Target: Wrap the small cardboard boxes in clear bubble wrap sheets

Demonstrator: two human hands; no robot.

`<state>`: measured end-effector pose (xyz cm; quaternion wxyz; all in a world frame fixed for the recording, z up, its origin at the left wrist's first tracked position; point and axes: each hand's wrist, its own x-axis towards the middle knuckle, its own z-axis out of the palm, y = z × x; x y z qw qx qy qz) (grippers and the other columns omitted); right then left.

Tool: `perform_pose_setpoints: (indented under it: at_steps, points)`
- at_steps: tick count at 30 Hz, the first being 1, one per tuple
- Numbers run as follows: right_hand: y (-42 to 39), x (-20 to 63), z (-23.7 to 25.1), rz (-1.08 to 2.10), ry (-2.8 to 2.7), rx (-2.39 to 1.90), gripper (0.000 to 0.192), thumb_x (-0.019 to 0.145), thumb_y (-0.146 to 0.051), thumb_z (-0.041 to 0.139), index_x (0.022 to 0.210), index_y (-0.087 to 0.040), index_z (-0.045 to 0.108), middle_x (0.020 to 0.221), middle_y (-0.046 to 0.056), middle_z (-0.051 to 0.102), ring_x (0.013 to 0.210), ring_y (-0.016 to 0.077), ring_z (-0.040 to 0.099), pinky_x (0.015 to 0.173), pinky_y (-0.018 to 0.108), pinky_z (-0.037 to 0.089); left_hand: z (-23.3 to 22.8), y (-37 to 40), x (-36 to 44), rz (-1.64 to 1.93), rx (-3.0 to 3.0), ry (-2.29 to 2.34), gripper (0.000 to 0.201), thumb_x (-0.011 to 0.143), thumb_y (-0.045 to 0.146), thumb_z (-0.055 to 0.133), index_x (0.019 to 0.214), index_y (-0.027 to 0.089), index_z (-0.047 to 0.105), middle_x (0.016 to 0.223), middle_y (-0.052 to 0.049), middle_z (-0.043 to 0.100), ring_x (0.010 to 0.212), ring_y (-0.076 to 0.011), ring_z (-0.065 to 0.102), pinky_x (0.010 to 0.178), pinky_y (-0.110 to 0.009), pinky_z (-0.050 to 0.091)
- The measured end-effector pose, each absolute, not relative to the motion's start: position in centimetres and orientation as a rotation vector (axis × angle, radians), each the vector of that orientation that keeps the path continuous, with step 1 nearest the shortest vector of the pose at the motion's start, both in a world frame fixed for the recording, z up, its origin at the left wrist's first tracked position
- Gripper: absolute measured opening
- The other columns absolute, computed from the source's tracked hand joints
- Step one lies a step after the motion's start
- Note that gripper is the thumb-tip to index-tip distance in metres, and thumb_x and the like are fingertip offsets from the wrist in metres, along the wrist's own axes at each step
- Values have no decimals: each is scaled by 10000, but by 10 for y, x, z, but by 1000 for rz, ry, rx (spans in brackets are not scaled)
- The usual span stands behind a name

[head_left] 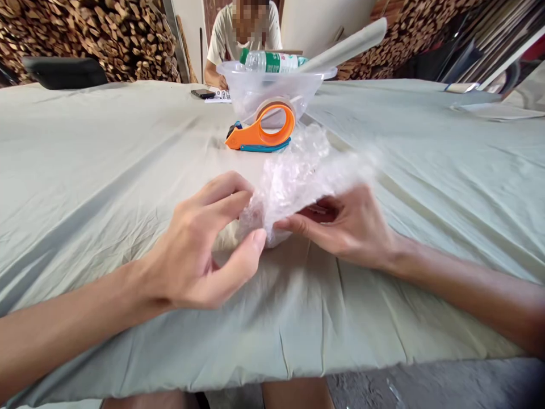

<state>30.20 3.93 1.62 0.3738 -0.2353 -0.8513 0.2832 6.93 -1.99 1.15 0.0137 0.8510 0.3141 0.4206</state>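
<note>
A crumpled sheet of clear bubble wrap (289, 176) is bunched between my hands, low over the cloth-covered table. My left hand (213, 244) is curled against its left side, with thumb and fingertips on the plastic. On the other side, my right hand (349, 227) holds the wrap between thumb and fingers; some of those fingers are hidden beneath it. The sheet's right end is smeared by motion. Whatever the wrap may enclose cannot be made out. Just beyond it lies an orange tape dispenser (242, 137) with a blue-green lower bar.
Behind the dispenser stands a translucent plastic basin (313, 94), with a bottle (272, 61) and a long white roll (349, 45) across its top. A person (219, 54) sits opposite, near a phone (203, 94). The pale tablecloth (128, 142) is wrinkled. Stacked firewood (85, 34) lines the back.
</note>
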Motion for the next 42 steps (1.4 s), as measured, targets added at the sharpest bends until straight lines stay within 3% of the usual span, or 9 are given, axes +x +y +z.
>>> perform_pose_setpoints:
  at_steps: [8,16,19,23,27,30,34,38,42]
  points:
    - [30,291,20,980,-2019,-732,646,1007,-585,814,661,-194,433,699,-17,340,624,97,265,522,302,184,10,-10,82,1452,2005,1146,258,1055,325,728,1275,279,601,903,24,709,881,-170,709,846,-348,604]
    - [45,291,15,881,-2046,-964,600,917,-777,821,1030,-203,685,905,37,611,743,161,539,607,301,423,4,4,76,1366,1827,1242,457,961,315,760,1362,271,545,1079,-33,723,908,-164,704,688,-279,593]
    - [50,295,17,1089,-2210,-864,685,1028,-788,672,728,-190,524,707,-10,407,618,109,352,532,291,259,5,4,73,1172,1851,1468,313,971,505,754,980,234,599,897,-23,643,721,-144,610,520,-266,470]
    - [45,299,14,1117,-2216,-742,594,1085,-653,684,743,-188,548,691,-28,384,600,97,324,503,289,230,12,-6,75,1001,1892,1424,599,1043,635,633,663,223,422,631,17,446,509,-93,392,403,-264,268]
    - [41,305,10,740,-2189,-658,335,1006,-492,830,962,-199,674,843,-27,576,587,85,306,533,298,302,11,-17,72,1238,2304,1265,211,1054,364,669,898,234,612,1087,-44,753,834,-170,727,616,-287,557]
    - [45,309,10,620,-2271,-604,390,991,-403,831,1300,-224,675,1210,55,712,757,128,525,604,301,397,5,-18,67,1232,2473,1273,93,1012,267,709,984,252,621,1422,-82,714,1223,-264,760,864,-382,652]
    - [50,310,15,699,-2359,-588,425,1022,-440,785,1332,-191,635,1245,87,680,1014,183,638,643,281,443,1,-12,65,1221,2223,1217,216,995,310,781,893,243,602,1345,-61,769,1335,-276,740,1020,-416,648]
    - [48,310,16,808,-2305,-583,344,1035,-454,785,1243,-208,663,1027,20,637,842,137,579,588,264,390,3,-14,68,1256,2099,1151,328,994,341,784,793,226,551,1225,-46,774,1267,-242,751,1021,-389,639]
    - [46,312,16,993,-2231,-603,351,969,-393,862,1220,-225,683,965,-20,603,607,77,411,517,274,308,5,-19,70,1200,1992,1164,216,980,353,799,1104,258,650,1252,-40,745,1150,-189,771,1009,-364,663]
